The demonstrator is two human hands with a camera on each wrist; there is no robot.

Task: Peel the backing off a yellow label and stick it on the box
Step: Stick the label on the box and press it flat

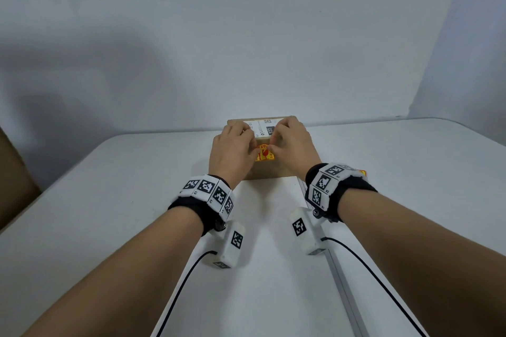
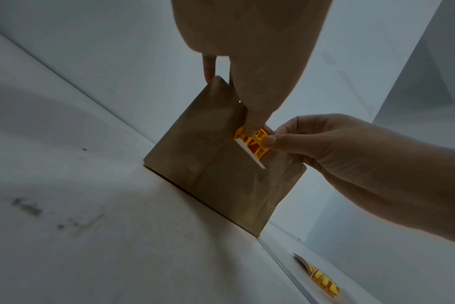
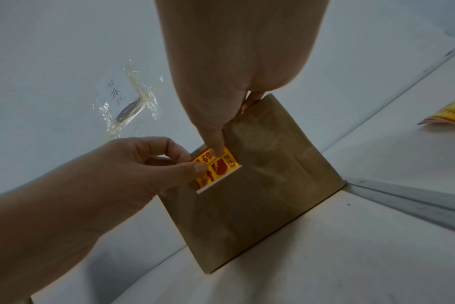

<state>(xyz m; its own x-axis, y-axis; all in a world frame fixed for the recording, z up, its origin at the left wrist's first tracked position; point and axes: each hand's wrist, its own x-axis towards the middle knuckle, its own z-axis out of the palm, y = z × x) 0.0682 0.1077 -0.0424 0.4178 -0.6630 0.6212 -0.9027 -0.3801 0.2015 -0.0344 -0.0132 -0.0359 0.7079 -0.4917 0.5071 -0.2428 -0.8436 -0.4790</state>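
A brown cardboard box (image 1: 273,169) stands on the white table (image 1: 137,200) near the wall. The yellow label (image 1: 264,156) with red print lies on the box's near face, just under the top edge. My left hand (image 1: 250,142) has its thumb on the label's left part and its fingers curled over the box top. My right hand (image 1: 276,137) mirrors it on the right part. In the wrist views the label (image 2: 255,146) (image 3: 218,166) shows a white lower edge standing off the box (image 2: 208,168) (image 3: 268,185). Both thumbs pin the label.
A white shipping label (image 1: 264,127) covers the box top. More yellow labels (image 2: 320,275) (image 3: 452,113) lie on the table to the right. A metal strip (image 1: 345,282) runs along the table. Brown cardboard (image 1: 13,178) stands at far left. Something taped (image 3: 129,105) hangs on the wall.
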